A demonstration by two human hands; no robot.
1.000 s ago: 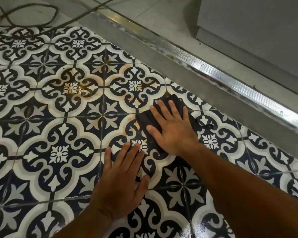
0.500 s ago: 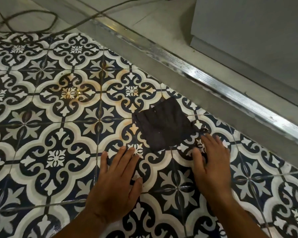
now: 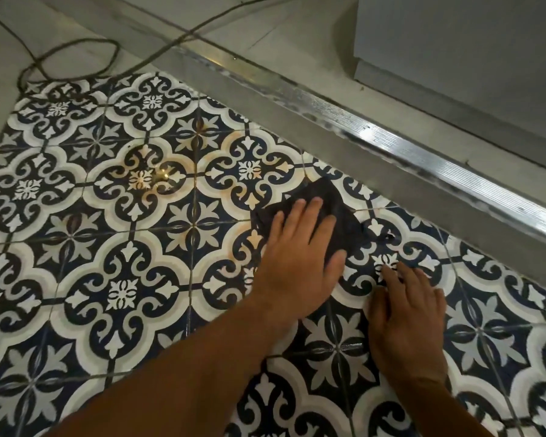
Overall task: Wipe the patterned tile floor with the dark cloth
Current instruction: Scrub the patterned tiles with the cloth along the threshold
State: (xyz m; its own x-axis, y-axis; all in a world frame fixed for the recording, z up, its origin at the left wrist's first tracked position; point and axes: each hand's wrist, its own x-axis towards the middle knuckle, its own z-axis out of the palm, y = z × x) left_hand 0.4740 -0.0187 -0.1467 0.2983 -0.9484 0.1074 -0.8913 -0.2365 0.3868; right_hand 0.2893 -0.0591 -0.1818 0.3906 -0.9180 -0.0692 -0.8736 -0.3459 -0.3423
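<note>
Head view: left hand [image 3: 300, 263] flattens dark cloth [image 3: 325, 192], corner toward metal strip [image 3: 391, 143].

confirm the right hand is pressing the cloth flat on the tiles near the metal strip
Wrong hand. In the head view the left hand is pressing the cloth flat on the tiles near the metal strip. The right hand rests on bare tile beside it.
</note>
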